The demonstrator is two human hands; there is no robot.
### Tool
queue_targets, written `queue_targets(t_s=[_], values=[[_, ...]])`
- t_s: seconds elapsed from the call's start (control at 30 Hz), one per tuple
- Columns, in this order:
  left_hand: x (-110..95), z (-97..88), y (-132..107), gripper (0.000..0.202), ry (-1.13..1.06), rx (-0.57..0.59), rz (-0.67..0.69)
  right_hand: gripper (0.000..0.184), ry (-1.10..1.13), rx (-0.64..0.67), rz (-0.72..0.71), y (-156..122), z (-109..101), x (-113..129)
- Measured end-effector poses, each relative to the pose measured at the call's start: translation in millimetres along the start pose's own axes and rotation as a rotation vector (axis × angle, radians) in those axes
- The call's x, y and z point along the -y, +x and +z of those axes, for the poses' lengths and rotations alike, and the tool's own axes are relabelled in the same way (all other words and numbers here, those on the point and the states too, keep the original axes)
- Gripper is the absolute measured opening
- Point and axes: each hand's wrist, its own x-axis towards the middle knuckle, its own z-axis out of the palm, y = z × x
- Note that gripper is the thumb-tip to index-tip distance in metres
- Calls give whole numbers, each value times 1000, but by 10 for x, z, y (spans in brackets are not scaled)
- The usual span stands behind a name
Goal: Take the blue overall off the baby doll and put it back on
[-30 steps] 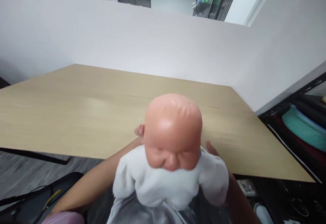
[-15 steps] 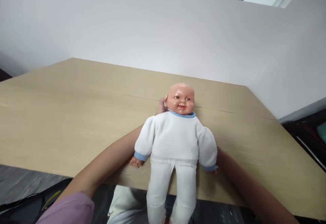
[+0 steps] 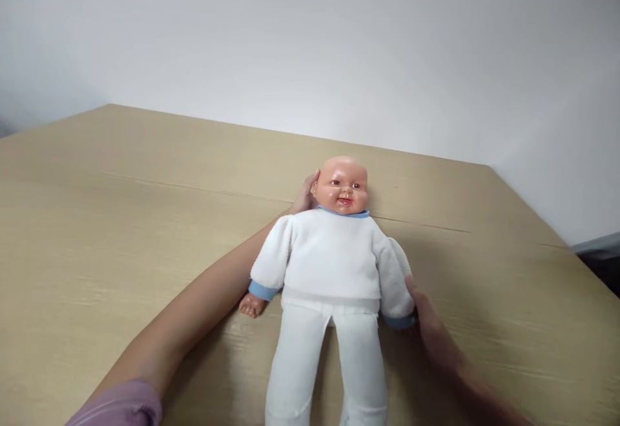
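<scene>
A bald baby doll (image 3: 332, 252) in a white fleecy top with blue trim and white trousers lies face up over the table, its feet cut off by the lower frame edge. My left hand (image 3: 305, 195) cups the side and back of its head; a thumb shows near the ear and the other fingers are hidden behind. My left forearm passes under the doll's sleeve. At the opposite side, my right hand (image 3: 429, 319) holds the doll's sleeved arm from outside, thumb against the sleeve. Its remaining fingers are out of sight, and the hand is slightly blurred.
The wooden table (image 3: 145, 219) fills most of the view, with a thin seam running across it. A pale wall (image 3: 290, 45) rises behind its far edge. Something dark (image 3: 603, 261) stands beyond the right edge.
My right hand has come out from behind the doll to its sleeve. The view has moved closer over the table, and the doll's legs are now more over the tabletop.
</scene>
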Motion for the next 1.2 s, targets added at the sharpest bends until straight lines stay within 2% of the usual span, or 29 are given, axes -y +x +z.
queue_targets(t_s=[0.23, 0.33, 0.5, 0.63, 0.9, 1.2], values=[[-285, -131, 200, 80, 54, 85, -89, 71, -118, 70, -38, -52, 68, -88], [-317, -246, 286, 78, 71, 64, -126, 72, -124, 62, -43, -73, 73, -141], [-312, -379, 316, 76, 103, 21, -95, 75, -133, 71, -41, -90, 58, -268], [-340, -393, 308, 74, 153, -18, -91, 73, -123, 96, -61, -81, 56, -260], [-433, -403, 249, 67, 176, 19, -185, 66, -124, 101, -77, -74, 54, -218], [-374, -402, 245, 63, 169, 0, -174, 63, -192, 91, -109, -56, 43, -143]])
